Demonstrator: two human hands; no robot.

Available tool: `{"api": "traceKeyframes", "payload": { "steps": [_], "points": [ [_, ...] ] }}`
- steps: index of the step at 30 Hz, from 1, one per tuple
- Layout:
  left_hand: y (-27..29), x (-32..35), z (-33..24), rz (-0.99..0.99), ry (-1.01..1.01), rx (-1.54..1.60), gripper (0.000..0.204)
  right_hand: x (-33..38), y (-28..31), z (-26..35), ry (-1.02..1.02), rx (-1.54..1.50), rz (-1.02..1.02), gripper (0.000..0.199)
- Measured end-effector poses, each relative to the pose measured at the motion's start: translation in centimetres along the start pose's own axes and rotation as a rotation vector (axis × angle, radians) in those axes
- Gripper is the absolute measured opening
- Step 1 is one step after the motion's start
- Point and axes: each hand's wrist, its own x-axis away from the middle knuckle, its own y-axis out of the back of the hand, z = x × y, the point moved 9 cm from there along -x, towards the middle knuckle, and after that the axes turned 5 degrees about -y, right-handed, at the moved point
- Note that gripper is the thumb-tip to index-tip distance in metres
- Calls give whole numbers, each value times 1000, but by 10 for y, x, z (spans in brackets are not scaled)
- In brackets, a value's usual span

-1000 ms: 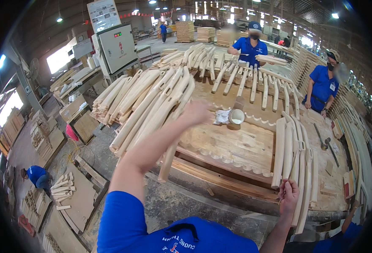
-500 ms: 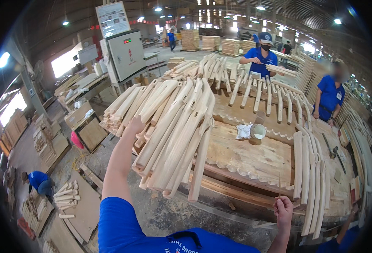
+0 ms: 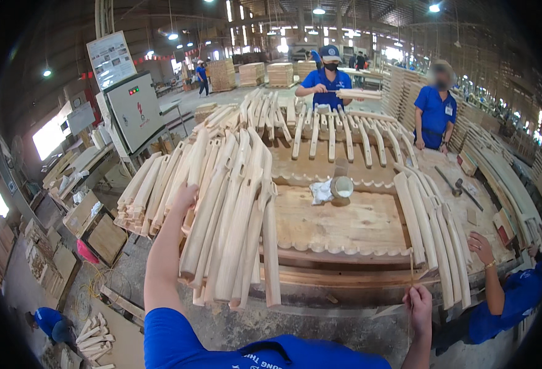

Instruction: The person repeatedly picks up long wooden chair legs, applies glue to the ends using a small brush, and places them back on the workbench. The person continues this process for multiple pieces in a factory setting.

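On the left, my left hand (image 3: 186, 197) is closed around the edge of one of the pale wooden pieces, its fingertips hidden among them. Next to it a big stack of long, slotted, slightly curved wooden pieces (image 3: 228, 215) overhangs the near edge of the table. My right hand (image 3: 418, 299) pinches a thin stick (image 3: 412, 270), which points upward near the table's front edge. Further in, on the worktop, a small round container with white contents (image 3: 343, 187) stands beside a crumpled white cloth (image 3: 322, 192).
More slotted pieces (image 3: 435, 230) lie along the right edge, others (image 3: 344, 132) in a row at the back. A hammer (image 3: 459, 186) rests on the right. Two co-workers (image 3: 326, 83) (image 3: 435, 114) stand across the table; another's hand (image 3: 480, 249) is close at right. An electrical cabinet (image 3: 132, 111) stands at left.
The view has swung right, so the scene sits further left. My left hand stays at the stack, my right hand still has the stick. A co-worker's arm has come into view at right.
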Motion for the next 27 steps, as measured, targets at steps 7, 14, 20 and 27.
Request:
{"api": "traceKeyframes", "payload": {
  "steps": [7, 14, 20, 27],
  "points": [
    [-39, 120, -85, 222, -166, 737, 19, -97, -26, 53, 250, 643, 32, 31],
    [-42, 232, -100, 77, -71, 409, 32, -227, -107, 134, 553, 1393, -96, 18],
    [-138, 345, -50, 287, 42, 554, 32, -295, -166, 133, 507, 1719, 25, 21],
    [-234, 411, 3, 381, 291, 568, 34, -312, -201, 117, 716, 1840, 35, 18]
  ]
}}
